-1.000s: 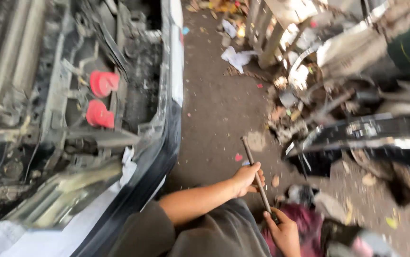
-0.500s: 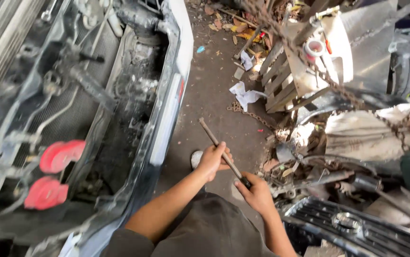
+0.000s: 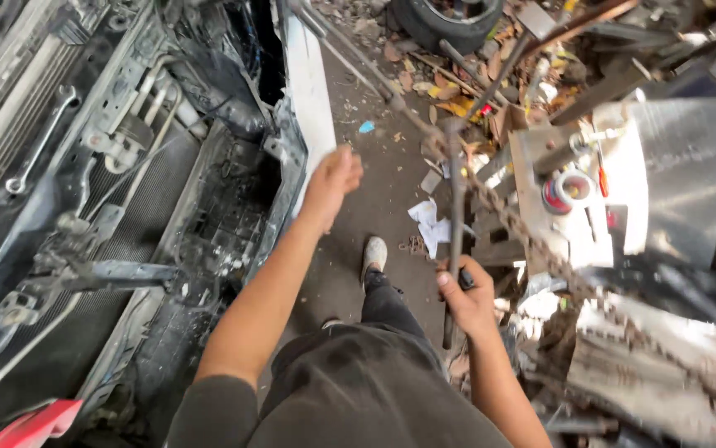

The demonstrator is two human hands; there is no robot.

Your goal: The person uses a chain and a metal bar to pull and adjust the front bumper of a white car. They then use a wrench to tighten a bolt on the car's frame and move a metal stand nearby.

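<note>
**Right hand on long metal rod; left hand free by bumper edge**

Right hand [image 3: 467, 297]: grip wrapped tight around the lower part of a long metal rod [image 3: 455, 199]. The rod stands close to upright, its upper end rising past a rusty chain [image 3: 540, 249] that runs diagonally across the right half of the view. Its lower end goes down below the fist towards the dirt ground [image 3: 391, 174]; the tip is not clear.

Left hand [image 3: 333, 178]: arm stretched forward, fingers loosely curled, holding nothing. It is just beside the white bumper edge [image 3: 308, 91] of the car front [image 3: 125, 207] on the left. Touching or not: cannot tell, the hand is blurred.

Surroundings: the open car front shows a radiator grid and black brackets; a combination wrench [image 3: 42, 141] lies on its upper part. A red cap [image 3: 38, 423] shows at the lower left corner. The person's shoe [image 3: 373, 253] stands on the ground between the two hands. Crumpled white paper [image 3: 428, 224] lies near the rod. A tyre [image 3: 441, 21] sits at the top edge. Scrap metal [image 3: 665, 166] is piled on the right.
</note>
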